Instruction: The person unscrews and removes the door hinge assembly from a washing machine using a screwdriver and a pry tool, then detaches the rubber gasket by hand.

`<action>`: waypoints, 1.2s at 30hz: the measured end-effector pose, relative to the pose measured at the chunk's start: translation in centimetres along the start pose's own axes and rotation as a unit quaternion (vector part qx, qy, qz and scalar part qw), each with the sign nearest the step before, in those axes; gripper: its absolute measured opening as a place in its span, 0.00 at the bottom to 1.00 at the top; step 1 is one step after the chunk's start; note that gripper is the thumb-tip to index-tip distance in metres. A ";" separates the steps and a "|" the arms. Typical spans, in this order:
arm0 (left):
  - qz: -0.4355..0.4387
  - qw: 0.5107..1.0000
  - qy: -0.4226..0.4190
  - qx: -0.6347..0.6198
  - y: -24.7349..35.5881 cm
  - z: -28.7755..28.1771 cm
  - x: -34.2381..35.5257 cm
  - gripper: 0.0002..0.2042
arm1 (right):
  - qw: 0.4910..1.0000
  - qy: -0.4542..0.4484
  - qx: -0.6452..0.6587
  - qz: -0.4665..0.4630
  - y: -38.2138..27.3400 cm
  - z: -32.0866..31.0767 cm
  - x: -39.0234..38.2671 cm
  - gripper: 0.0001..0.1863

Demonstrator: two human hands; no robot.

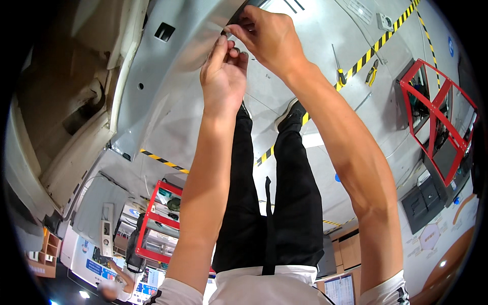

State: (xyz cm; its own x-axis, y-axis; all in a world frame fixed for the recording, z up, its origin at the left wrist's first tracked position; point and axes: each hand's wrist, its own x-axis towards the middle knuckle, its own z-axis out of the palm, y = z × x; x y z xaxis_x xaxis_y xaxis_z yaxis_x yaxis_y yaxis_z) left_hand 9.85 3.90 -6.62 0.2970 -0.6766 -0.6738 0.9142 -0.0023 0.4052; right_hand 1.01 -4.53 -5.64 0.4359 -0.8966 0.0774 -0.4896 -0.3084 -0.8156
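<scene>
A light grey metal car body panel [175, 66] with a square hole runs along the upper left. At its edge, my left hand [226, 81] is raised palm up, its thumb and curled fingers closing near a small dark piece. My right hand [269, 40] comes in from above with thumb and finger pinched at the same spot. The fingertips of both hands almost meet there. What they grip is too small and too covered to name.
A screwdriver [340, 73] and yellow-black pliers [372, 72] lie on the floor by striped tape [363, 60]. A white power socket [385, 22] is farther off. Red-framed carts stand at right [434, 109] and lower left [147, 229]. Another person [119, 284] is at lower left.
</scene>
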 end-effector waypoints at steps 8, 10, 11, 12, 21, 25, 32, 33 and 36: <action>-0.001 0.969 0.101 0.226 -0.6 -3.9 -3.2 0.13 | 0.989 0.019 0.113 -0.091 1.3 0.1 0.5 0.11; 0.051 0.947 0.132 0.287 -1.0 -4.5 -3.4 0.13 | 0.987 -0.035 0.152 -0.026 1.2 -0.4 0.6 0.14; 0.091 0.932 0.148 0.317 -1.1 -4.7 -3.6 0.13 | 0.983 -0.063 0.170 0.007 1.2 -0.5 0.6 0.16; 0.130 0.916 0.159 0.344 -1.2 -4.7 -3.4 0.12 | 0.988 -0.074 0.133 -0.023 1.7 -0.5 0.5 0.16; 0.565 0.651 0.078 0.502 -2.6 -3.9 2.4 0.06 | 0.974 -0.133 0.113 -0.148 3.2 -0.7 2.2 0.09; 0.648 0.586 0.078 0.479 -3.0 -3.1 3.3 0.06 | 0.962 -0.141 0.106 -0.207 4.5 -0.4 2.8 0.08; 0.669 0.534 0.128 0.501 -3.4 -1.9 3.2 0.05 | 0.949 -0.123 0.142 -0.253 5.6 0.3 3.7 0.08; 0.660 0.531 0.137 0.513 -3.4 -1.8 3.0 0.04 | 0.943 -0.120 0.173 -0.257 5.6 0.6 3.3 0.07; 0.668 0.468 0.136 0.562 -2.5 -1.5 2.2 0.05 | 0.945 -0.125 0.141 -0.267 5.2 0.5 3.6 0.07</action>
State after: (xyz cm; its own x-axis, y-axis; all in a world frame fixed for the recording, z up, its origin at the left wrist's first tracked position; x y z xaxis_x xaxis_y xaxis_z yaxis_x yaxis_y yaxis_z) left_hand 8.59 3.48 -10.06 0.5598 -0.5093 0.6536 -0.8158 -0.2003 0.5426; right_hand 0.37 -9.16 -9.85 0.7463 -0.5227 0.4122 0.0567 -0.5670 -0.8217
